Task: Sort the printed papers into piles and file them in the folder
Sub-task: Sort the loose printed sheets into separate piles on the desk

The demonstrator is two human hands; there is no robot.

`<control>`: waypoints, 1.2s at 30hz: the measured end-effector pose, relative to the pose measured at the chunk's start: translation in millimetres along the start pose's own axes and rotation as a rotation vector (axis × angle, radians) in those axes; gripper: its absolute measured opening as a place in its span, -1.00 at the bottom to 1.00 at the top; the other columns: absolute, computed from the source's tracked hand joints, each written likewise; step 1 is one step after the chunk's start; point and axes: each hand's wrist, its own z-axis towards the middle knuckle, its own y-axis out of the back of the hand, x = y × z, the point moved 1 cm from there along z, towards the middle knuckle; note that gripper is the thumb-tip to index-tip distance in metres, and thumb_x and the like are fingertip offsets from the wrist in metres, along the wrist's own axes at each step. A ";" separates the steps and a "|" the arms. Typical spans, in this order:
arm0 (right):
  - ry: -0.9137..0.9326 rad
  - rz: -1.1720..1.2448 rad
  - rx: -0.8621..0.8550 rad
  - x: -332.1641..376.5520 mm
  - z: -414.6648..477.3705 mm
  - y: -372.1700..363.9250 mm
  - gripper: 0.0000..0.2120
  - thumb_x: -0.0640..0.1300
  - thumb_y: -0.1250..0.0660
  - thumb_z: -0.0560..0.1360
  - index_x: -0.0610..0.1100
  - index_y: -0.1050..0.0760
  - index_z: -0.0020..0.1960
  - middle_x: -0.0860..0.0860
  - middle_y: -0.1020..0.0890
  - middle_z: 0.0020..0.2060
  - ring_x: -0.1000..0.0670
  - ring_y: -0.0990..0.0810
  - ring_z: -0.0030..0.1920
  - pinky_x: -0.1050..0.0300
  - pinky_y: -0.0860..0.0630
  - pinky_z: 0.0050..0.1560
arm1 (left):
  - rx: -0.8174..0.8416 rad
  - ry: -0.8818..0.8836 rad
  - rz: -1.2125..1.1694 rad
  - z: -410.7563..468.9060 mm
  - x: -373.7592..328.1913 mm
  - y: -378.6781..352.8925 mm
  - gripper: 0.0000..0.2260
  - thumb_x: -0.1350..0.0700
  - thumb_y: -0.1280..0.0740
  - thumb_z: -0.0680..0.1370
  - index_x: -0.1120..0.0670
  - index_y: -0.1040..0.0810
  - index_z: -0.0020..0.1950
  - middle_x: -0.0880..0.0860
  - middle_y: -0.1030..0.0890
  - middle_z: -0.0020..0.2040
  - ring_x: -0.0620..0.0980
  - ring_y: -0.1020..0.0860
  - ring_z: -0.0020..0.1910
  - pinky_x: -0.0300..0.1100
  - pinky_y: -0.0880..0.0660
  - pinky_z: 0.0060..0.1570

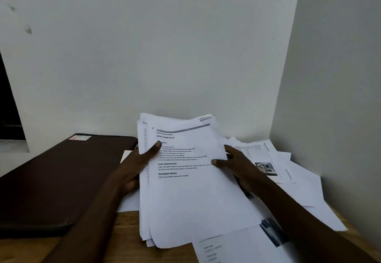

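stack of papers (191,190): dead centre, held up off the bench (127,231) and tilted. Top page is printed text with headings like "TASK DESCRIPTION" and "REQUIRED PROPS". The edges aren't squared, and a few sheets fan out at the left and bottom.
left hand (136,167): at 9 o'clock on the stack, thumb flat across the top page and fingers tucked behind, so it's pinching the left edge.
right hand (239,165): at 3 o'clock on the stack, thumb on the page and fingers going underneath, pinching the right edge. Can't see much of the fingers themselves.
folder (61,180): dark brown, lying flat on the bench at 9 o'clock from the stack, with a small sticker (80,138) near its far edge.
loose sheets (299,180): messy overlapping spread at 3 o'clock, one with a little photo and some handwriting.
near sheet (237,248): at 5 o'clock, partly under the right forearm.
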 end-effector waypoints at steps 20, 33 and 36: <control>-0.249 -1.127 -0.703 17.6 -5.4 83.2 -0.33 0.14 -0.38 0.47 -0.15 -0.24 0.42 -0.23 -0.46 0.31 -0.28 -0.39 0.32 -0.14 -0.33 0.29 | -0.251 0.118 0.313 11.5 11.4 25.5 -0.77 0.41 -0.27 0.54 0.32 -0.56 0.19 0.34 -0.64 0.07 0.29 -0.64 -0.05 0.07 -0.59 -0.11; 0.041 -0.846 -0.753 24.0 -12.2 90.9 -0.71 -0.20 -0.44 0.41 -0.13 -0.60 0.13 -0.17 -0.68 0.02 -0.21 -0.61 0.04 0.00 -0.51 0.06 | -0.224 0.088 0.292 10.7 12.6 19.4 -0.73 0.42 -0.24 0.53 0.32 -0.54 0.21 0.35 -0.62 0.12 0.37 -0.60 0.08 0.27 -0.51 0.14; 0.070 -0.910 -0.867 37.2 -15.3 93.3 -0.84 -0.12 -0.35 0.51 -0.08 -0.64 0.05 -0.20 -0.67 -0.02 -0.25 -0.61 0.00 0.06 -0.42 -0.05 | -0.225 0.104 0.267 12.1 12.4 21.0 -0.74 0.42 -0.23 0.55 0.29 -0.54 0.21 0.33 -0.63 0.11 0.31 -0.64 0.00 0.15 -0.60 -0.03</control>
